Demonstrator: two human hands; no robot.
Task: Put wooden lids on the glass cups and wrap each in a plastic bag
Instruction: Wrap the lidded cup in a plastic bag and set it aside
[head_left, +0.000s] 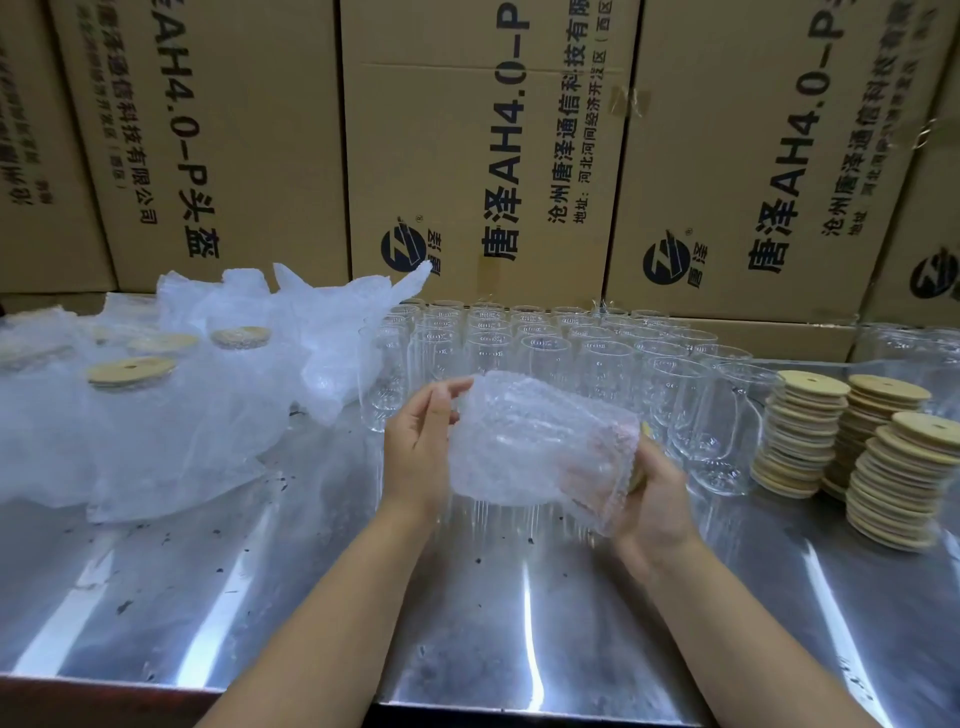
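Observation:
Above the table's middle I hold a glass cup lying on its side inside a bubble-wrap bag (535, 447). My left hand (423, 436) grips the bag's left end with its fingers curled over the top edge. My right hand (657, 499) cups the right end, where the edge of a wooden lid (645, 431) shows. Several bare glass cups (550, 353) stand in rows behind the hands. Stacks of wooden lids (852, 457) stand at the right.
Several wrapped cups with wooden lids (132, 371) and a heap of loose bubble bags (322, 322) fill the left of the steel table (311, 597). Cardboard boxes (467, 156) form a wall behind. The table's front edge runs along the bottom.

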